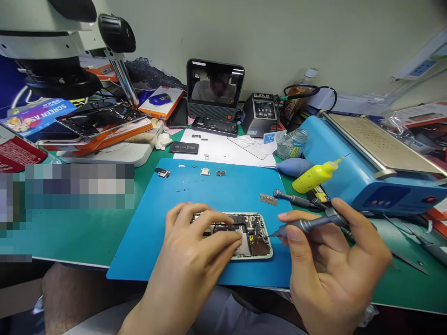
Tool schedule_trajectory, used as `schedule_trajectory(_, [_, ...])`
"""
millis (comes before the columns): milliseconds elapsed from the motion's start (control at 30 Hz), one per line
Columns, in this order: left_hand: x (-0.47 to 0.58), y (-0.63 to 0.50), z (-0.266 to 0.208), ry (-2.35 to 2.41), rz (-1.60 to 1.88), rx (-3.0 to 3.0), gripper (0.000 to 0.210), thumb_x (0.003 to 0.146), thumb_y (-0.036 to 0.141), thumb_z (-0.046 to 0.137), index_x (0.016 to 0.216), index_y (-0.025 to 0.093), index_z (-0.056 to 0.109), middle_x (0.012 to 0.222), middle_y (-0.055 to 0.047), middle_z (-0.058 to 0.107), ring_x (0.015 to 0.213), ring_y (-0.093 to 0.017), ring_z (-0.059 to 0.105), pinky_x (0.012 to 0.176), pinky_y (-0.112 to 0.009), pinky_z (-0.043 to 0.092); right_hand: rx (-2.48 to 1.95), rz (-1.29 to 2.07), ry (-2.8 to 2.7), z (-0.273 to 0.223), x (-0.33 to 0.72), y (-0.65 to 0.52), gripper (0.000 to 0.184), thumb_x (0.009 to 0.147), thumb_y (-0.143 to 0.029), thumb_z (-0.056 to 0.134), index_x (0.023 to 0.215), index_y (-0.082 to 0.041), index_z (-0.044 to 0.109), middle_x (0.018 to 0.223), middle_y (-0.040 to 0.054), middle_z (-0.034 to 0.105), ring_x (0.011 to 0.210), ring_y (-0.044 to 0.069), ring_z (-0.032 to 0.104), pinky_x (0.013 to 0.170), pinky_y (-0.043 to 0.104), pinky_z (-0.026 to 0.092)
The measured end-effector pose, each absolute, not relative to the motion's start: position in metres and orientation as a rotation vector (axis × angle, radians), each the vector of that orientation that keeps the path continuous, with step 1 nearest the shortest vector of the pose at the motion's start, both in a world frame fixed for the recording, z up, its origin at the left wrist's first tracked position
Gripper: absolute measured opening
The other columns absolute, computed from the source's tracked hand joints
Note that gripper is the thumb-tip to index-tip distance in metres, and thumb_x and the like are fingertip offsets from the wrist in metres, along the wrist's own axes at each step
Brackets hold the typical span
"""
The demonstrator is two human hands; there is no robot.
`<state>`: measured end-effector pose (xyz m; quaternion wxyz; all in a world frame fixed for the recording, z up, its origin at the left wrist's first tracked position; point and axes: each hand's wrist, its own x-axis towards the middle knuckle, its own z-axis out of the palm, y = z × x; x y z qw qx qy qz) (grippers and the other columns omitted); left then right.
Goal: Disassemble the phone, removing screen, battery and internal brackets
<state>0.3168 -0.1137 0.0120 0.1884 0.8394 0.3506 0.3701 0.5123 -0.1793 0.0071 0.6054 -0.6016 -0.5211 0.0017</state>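
Observation:
An opened phone (260, 246), its circuit board and inner parts bare, lies on the blue mat (139, 242). My left hand (195, 246) is closed over the phone's left part, fingers curled onto it and hiding much of the inside. In my right hand (328, 260) is a slim grey screwdriver (305, 226), gripped between thumb and fingers. Its tip is at the phone's right edge; whether it touches a screw is too small to tell. Small removed parts, such as a metal bracket (205, 171), and several tiny screws lie farther back on the mat.
A second screwdriver (293, 199), a metal blade (268, 199), a yellow bottle (314, 177) and a blue blower (295, 168) lie right of centre. A blue heating machine (377, 186) stands at right. A microscope (59, 70) overhangs the left. A black battery (184, 148) lies behind the mat.

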Motion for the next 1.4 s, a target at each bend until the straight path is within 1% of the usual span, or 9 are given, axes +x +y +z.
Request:
schedule_trajectory(67, [0.321, -0.116, 0.019, 1.019, 1.1, 2.407, 0.018, 0.114, 0.031, 0.069, 0.107, 0.035, 0.085, 0.112, 0.003, 0.085, 0.106, -0.028, 0.066, 0.097, -0.048, 0.041, -1.36, 0.047, -1.209, 0.008, 0.513, -0.181, 0.065, 0.1, -0.013, 0.077, 0.158, -0.03, 0.055, 0.106, 0.0042, 0.079, 0.082, 0.02, 0.078, 0.071, 0.035, 0.069])
schedule_trajectory(167, [0.332, -0.118, 0.023, 0.947, 1.093, 2.435, 0.021, 0.115, 0.032, 0.068, 0.105, 0.033, 0.086, 0.104, 0.003, 0.084, 0.098, -0.025, 0.066, 0.091, -0.045, 0.041, -1.316, 0.09, -1.269, 0.008, 0.513, -0.182, 0.064, 0.099, -0.01, 0.076, 0.155, -0.029, 0.055, 0.105, 0.0048, 0.081, 0.083, 0.02, 0.08, 0.062, 0.031, 0.068])
schedule_trajectory(267, [0.342, -0.117, 0.02, 0.886, 1.04, 2.418, 0.022, 0.115, 0.033, 0.068, 0.102, 0.031, 0.085, 0.102, 0.003, 0.083, 0.095, -0.024, 0.065, 0.088, -0.044, 0.04, -1.264, 0.1, -1.311, 0.007, 0.513, -0.183, 0.064, 0.099, -0.005, 0.074, 0.155, -0.029, 0.055, 0.106, 0.0044, 0.082, 0.09, 0.021, 0.083, 0.069, 0.032, 0.072])
schedule_trajectory(367, [0.346, -0.116, 0.015, 0.885, 1.024, 2.416, 0.019, 0.114, 0.03, 0.069, 0.101, 0.028, 0.083, 0.103, 0.003, 0.082, 0.096, -0.024, 0.065, 0.088, -0.045, 0.04, -1.258, 0.104, -1.273, 0.008, 0.513, -0.183, 0.06, 0.099, -0.005, 0.073, 0.153, -0.027, 0.056, 0.106, 0.0053, 0.082, 0.093, 0.022, 0.084, 0.079, 0.039, 0.074])
schedule_trajectory(600, [0.346, -0.114, 0.012, 0.934, 1.006, 2.497, 0.012, 0.11, 0.023, 0.074, 0.107, 0.028, 0.084, 0.103, 0.002, 0.081, 0.095, -0.025, 0.064, 0.085, -0.044, 0.04, -1.232, 0.079, -0.988, 0.007, 0.513, -0.183, 0.059, 0.1, -0.015, 0.08, 0.152, -0.028, 0.054, 0.102, 0.0037, 0.079, 0.088, 0.021, 0.079, 0.071, 0.035, 0.069])
schedule_trajectory(833, [0.348, -0.116, 0.011, 0.951, 0.834, 2.371, 0.012, 0.11, 0.021, 0.073, 0.103, 0.028, 0.081, 0.102, 0.003, 0.078, 0.093, -0.024, 0.063, 0.083, -0.043, 0.041, -1.203, 0.066, -0.979, 0.008, 0.514, -0.183, 0.057, 0.1, -0.016, 0.08, 0.15, -0.029, 0.056, 0.099, 0.0032, 0.078, 0.087, 0.022, 0.08, 0.068, 0.034, 0.067])
schedule_trajectory(1033, [0.348, -0.113, 0.013, 0.992, 0.708, 2.263, 0.016, 0.111, 0.021, 0.07, 0.102, 0.03, 0.08, 0.101, 0.003, 0.078, 0.094, -0.024, 0.064, 0.087, -0.044, 0.041, -1.189, 0.093, -0.973, 0.008, 0.515, -0.184, 0.058, 0.101, -0.015, 0.077, 0.152, -0.03, 0.054, 0.103, 0.0032, 0.077, 0.09, 0.021, 0.079, 0.071, 0.033, 0.066])
schedule_trajectory(1167, [0.348, -0.111, 0.016, 0.989, 0.679, 2.285, 0.018, 0.113, 0.023, 0.067, 0.1, 0.029, 0.078, 0.102, 0.002, 0.078, 0.094, -0.024, 0.063, 0.086, -0.044, 0.041, -1.232, 0.087, -1.012, 0.008, 0.516, -0.185, 0.055, 0.102, -0.017, 0.075, 0.152, -0.03, 0.056, 0.101, 0.0028, 0.076, 0.087, 0.02, 0.076, 0.074, 0.035, 0.066])
schedule_trajectory(1400, [0.347, -0.113, 0.015, 0.965, 0.752, 2.359, 0.016, 0.112, 0.021, 0.07, 0.107, 0.03, 0.083, 0.104, 0.001, 0.08, 0.096, -0.025, 0.064, 0.087, -0.044, 0.041, -1.273, 0.028, -1.024, 0.009, 0.518, -0.183, 0.056, 0.103, -0.018, 0.075, 0.155, -0.029, 0.057, 0.098, 0.0043, 0.076, 0.08, 0.021, 0.075, 0.061, 0.032, 0.063])
